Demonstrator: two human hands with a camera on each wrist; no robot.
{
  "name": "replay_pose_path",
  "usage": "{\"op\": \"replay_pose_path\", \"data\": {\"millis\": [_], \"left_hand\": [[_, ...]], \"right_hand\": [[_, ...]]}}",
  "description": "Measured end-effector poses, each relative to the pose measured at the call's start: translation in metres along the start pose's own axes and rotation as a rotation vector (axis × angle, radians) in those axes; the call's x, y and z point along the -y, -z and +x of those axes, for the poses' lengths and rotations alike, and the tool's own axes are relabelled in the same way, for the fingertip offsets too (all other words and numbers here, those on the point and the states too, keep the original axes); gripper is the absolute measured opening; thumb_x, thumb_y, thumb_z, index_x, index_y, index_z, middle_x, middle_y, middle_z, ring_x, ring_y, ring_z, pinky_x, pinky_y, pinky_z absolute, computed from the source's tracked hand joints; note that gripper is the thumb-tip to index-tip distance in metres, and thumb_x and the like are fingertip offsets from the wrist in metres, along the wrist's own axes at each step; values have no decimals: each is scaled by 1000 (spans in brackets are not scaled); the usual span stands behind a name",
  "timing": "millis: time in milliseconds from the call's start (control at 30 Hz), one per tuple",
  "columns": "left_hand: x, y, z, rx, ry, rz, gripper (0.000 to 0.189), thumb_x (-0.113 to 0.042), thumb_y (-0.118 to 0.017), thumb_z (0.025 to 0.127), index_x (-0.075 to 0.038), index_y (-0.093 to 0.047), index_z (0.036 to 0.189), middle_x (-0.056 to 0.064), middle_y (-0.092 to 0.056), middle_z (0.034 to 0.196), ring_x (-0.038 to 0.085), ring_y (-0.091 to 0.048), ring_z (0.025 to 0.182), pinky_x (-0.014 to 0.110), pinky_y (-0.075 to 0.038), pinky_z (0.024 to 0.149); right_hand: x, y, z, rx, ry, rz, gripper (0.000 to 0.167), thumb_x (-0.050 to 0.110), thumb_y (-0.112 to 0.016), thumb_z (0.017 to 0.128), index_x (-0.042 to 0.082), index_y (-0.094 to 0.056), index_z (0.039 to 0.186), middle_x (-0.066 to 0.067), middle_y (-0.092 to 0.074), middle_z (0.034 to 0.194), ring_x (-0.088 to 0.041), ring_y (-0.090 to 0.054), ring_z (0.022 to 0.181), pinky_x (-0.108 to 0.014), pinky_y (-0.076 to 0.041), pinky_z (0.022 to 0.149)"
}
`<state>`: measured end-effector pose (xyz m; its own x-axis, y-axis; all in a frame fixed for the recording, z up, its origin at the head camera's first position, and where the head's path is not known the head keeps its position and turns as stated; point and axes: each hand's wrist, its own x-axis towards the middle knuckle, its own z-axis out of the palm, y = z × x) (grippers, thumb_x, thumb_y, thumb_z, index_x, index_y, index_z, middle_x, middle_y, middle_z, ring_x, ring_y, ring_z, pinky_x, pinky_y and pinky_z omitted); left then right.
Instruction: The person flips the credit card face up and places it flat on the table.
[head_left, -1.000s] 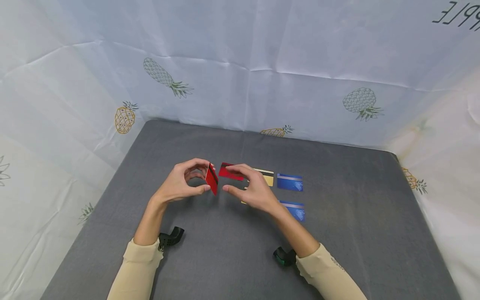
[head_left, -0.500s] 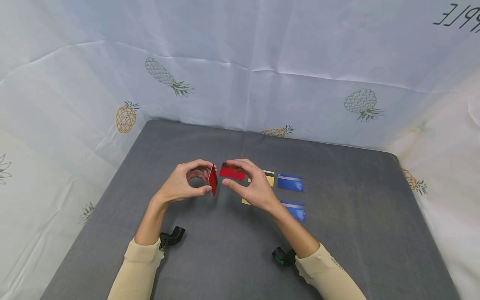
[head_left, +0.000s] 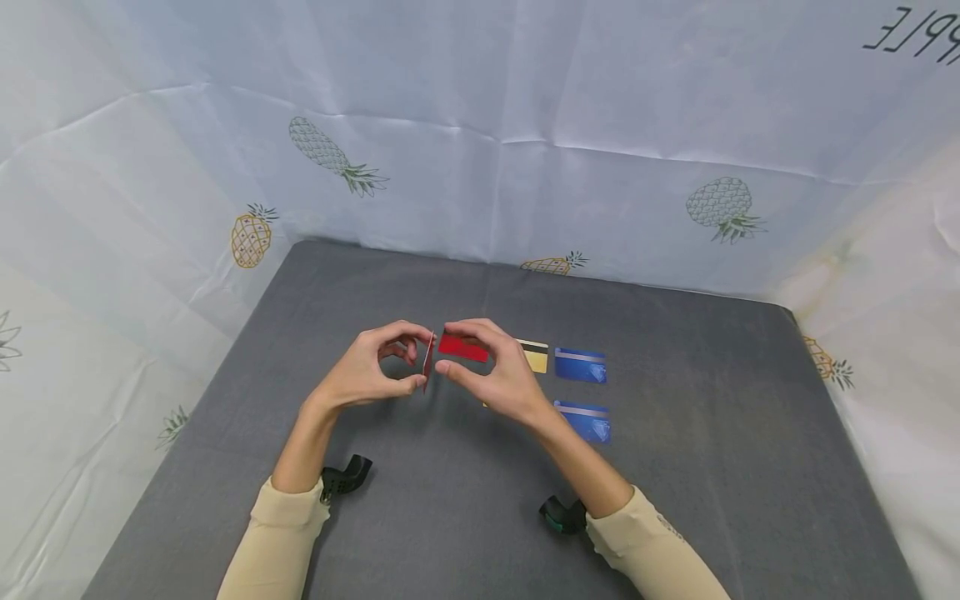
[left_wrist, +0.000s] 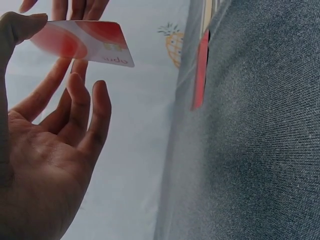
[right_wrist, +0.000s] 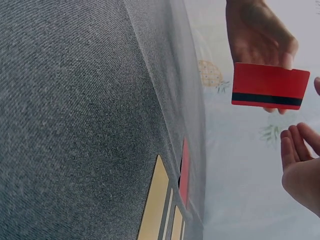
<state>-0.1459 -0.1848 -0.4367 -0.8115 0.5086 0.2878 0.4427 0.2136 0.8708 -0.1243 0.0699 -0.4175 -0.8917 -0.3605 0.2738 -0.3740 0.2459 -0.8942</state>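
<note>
Red card [right_wrist: 270, 82] in L hand [head_left: 358, 367]

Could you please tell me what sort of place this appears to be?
Probably a makeshift indoor recording booth: pale fabric hangings printed with pineapples surround the far side and both ends of a dark grey cloth-covered table, and a small black device sits at each wrist.

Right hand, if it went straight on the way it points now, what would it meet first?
Probably the red card held by the left hand, though depth is hard to judge.
</note>
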Motion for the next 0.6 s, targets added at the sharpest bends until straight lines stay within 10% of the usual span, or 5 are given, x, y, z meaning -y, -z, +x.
{"op": "replay_pose_path", "data": {"millis": [600], "left_hand": [[-3, -3, 0, 15, 0, 50, 46, -5, -83, 86, -5, -70, 130, 9, -70, 115, 21, -60, 90, 39, -58, 85]], "right_hand": [[2, -5, -1, -6, 15, -42, 53, 22, -89, 92, 9, -71, 140, -6, -69, 138, -22, -72, 126, -39, -59, 111]]}}
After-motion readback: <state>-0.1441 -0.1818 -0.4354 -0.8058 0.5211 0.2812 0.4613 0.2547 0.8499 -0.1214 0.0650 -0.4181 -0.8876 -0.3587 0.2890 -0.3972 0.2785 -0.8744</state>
